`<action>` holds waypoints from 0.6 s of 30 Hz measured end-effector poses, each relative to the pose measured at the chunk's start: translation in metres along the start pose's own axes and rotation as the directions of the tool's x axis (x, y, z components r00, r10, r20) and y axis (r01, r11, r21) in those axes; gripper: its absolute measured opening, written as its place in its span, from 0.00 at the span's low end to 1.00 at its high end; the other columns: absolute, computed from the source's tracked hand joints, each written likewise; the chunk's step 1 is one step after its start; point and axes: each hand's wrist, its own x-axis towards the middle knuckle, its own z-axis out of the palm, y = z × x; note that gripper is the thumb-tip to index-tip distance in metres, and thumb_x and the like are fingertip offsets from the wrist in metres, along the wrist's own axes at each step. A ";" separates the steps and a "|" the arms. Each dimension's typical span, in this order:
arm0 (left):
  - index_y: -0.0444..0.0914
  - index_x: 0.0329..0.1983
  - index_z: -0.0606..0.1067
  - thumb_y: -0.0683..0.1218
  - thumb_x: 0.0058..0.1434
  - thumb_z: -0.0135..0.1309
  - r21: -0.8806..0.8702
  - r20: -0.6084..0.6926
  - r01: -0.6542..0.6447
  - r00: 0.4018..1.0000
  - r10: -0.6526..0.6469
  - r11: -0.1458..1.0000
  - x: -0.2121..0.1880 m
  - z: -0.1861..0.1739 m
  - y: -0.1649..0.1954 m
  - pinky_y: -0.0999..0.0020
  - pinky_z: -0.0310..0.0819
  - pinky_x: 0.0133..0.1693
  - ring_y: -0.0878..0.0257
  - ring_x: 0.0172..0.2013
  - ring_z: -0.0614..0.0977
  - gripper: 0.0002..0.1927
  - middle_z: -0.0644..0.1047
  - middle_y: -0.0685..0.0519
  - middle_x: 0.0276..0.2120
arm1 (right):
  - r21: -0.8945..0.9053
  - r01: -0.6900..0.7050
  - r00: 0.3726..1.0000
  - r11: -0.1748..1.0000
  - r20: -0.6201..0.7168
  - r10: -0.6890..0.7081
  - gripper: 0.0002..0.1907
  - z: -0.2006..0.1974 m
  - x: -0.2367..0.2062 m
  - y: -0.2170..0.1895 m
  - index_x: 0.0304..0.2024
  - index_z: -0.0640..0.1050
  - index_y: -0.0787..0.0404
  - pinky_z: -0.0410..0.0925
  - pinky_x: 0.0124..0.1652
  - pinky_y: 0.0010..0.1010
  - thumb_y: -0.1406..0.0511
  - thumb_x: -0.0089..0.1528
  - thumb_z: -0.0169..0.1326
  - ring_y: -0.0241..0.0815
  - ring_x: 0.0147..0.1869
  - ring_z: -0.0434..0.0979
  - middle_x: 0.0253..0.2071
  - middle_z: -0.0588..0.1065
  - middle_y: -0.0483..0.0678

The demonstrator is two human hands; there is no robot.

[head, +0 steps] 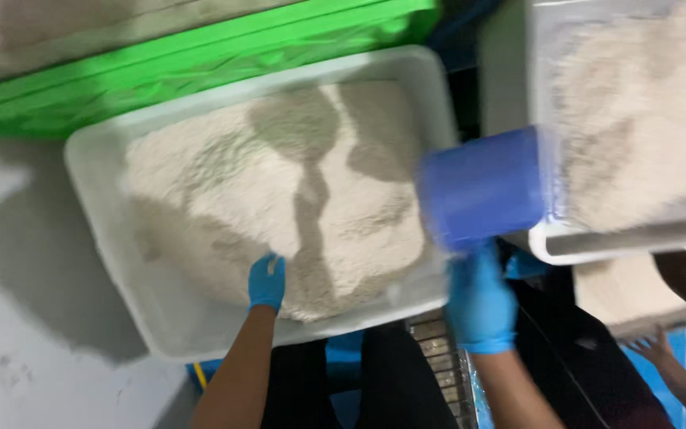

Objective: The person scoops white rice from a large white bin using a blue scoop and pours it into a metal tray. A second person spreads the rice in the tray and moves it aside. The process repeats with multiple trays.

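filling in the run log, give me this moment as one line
left hand: in pale powder, white tub | right hand: holds blue cup between tub and second white tray | green crate behind

No packages, labels, signs, screens visible (only open bins).

Matt white plastic tray (105, 238) of pale, grainy powder (279, 199); smooth blue plastic scoop (486, 187); thin blue rubbery gloves on both hands.
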 end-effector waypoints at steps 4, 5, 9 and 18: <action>0.33 0.64 0.70 0.57 0.64 0.57 0.021 -0.147 0.047 0.988 -0.044 0.999 0.031 -0.029 -0.007 0.50 0.64 0.62 0.40 0.62 0.70 0.32 0.71 0.35 0.60 | -0.082 0.220 0.940 0.972 0.283 -0.189 0.26 0.117 0.025 -0.044 0.64 0.64 0.57 0.71 0.46 0.58 0.57 0.66 0.48 0.70 0.48 0.79 0.50 0.76 0.65; 0.32 0.67 0.68 0.57 0.65 0.58 0.030 -0.153 0.033 0.988 -0.028 0.999 0.042 -0.035 -0.009 0.49 0.61 0.64 0.39 0.64 0.68 0.34 0.68 0.34 0.63 | -0.119 0.178 0.947 0.977 0.291 -0.137 0.23 0.137 0.037 -0.050 0.63 0.65 0.60 0.71 0.48 0.57 0.58 0.68 0.46 0.69 0.49 0.79 0.49 0.77 0.66; 0.31 0.71 0.64 0.57 0.66 0.58 0.060 -0.044 0.014 0.999 -0.011 0.998 0.079 -0.036 -0.017 0.50 0.53 0.67 0.38 0.69 0.60 0.37 0.61 0.32 0.68 | 0.052 0.050 0.962 0.997 0.268 -0.062 0.24 0.201 0.049 -0.090 0.63 0.67 0.58 0.69 0.52 0.56 0.60 0.65 0.48 0.69 0.53 0.77 0.50 0.77 0.68; 0.32 0.73 0.59 0.65 0.74 0.33 -0.532 0.364 0.429 0.894 -0.260 0.730 0.080 -0.009 -0.016 0.62 0.54 0.68 0.54 0.70 0.63 0.37 0.63 0.44 0.71 | 0.269 -0.109 0.819 0.957 0.569 -0.067 0.26 0.244 -0.022 -0.159 0.51 0.74 0.64 0.70 0.46 0.50 0.49 0.66 0.54 0.62 0.46 0.78 0.43 0.78 0.63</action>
